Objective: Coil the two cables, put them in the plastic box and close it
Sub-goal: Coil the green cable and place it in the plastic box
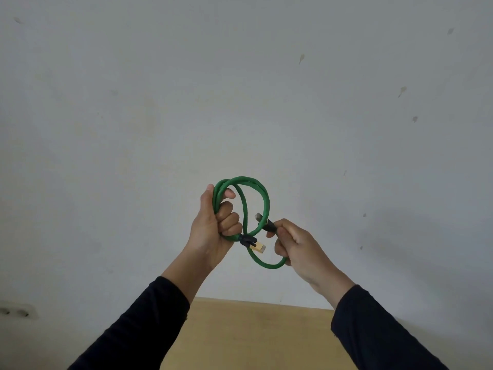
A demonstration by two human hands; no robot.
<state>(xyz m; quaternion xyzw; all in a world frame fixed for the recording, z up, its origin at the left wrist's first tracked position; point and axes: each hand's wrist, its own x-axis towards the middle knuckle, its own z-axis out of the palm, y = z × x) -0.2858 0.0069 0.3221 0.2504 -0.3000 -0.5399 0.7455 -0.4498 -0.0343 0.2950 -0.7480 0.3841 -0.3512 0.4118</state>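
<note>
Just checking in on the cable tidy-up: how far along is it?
Early. Done: most of the green cable is looped in the left hand. In hand: the right hand holds its last end near the plug. Left: finishing this coil, the second cable and the box, neither in view.

The person is wearing a long-sleeved top in a very dark navy, close to black. The left sleeve is ending just below the wrist of the left hand, its cuff edge plain and a little slanted, leaving a stretch of bare forearm showing. The right sleeve is stopping at a similar point below the right hand, with a soft, unribbed cuff. The cloth is looking matte and smooth, showing no print, buttons or logo. Both hands are bare, carrying no rings, watch or gloves
</note>
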